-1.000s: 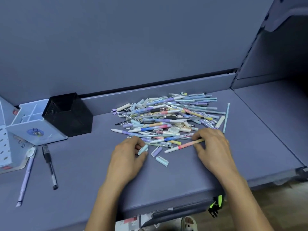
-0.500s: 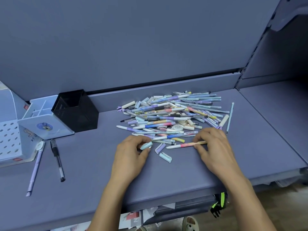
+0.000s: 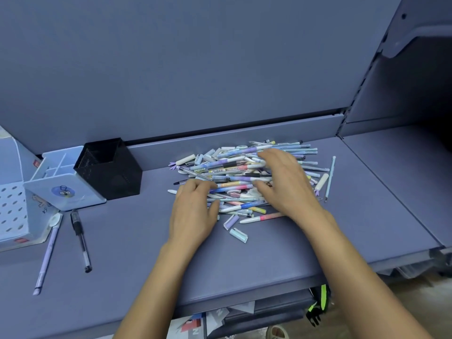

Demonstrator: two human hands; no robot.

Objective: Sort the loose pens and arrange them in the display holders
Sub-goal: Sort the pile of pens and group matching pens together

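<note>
A heap of loose pastel pens and caps (image 3: 234,167) lies in the middle of the blue-grey shelf (image 3: 146,253). My right hand (image 3: 286,184) lies over the right half of the heap with its fingers spread and straight. At the heap's left edge my left hand (image 3: 193,209) rests with relaxed fingers touching the pens; nothing shows in its grasp. A white and pink pen (image 3: 261,217), a purple cap (image 3: 231,221) and a light-blue cap (image 3: 238,234) lie just in front of the heap. A black mesh holder (image 3: 107,167) and a light-blue divided holder (image 3: 61,182) stand at the left.
A white perforated basket (image 3: 9,211) sits at the far left edge. A purple pen (image 3: 47,253) and a black pen (image 3: 80,241) lie in front of the holders. The shelf's back panel rises right behind the heap. Another shelf section (image 3: 403,179) adjoins on the right.
Both hands have moved forward onto the heap. My right hand left the white and pink pen and spread over the pens. The light-blue cap pinched in my left hand is no longer seen.
</note>
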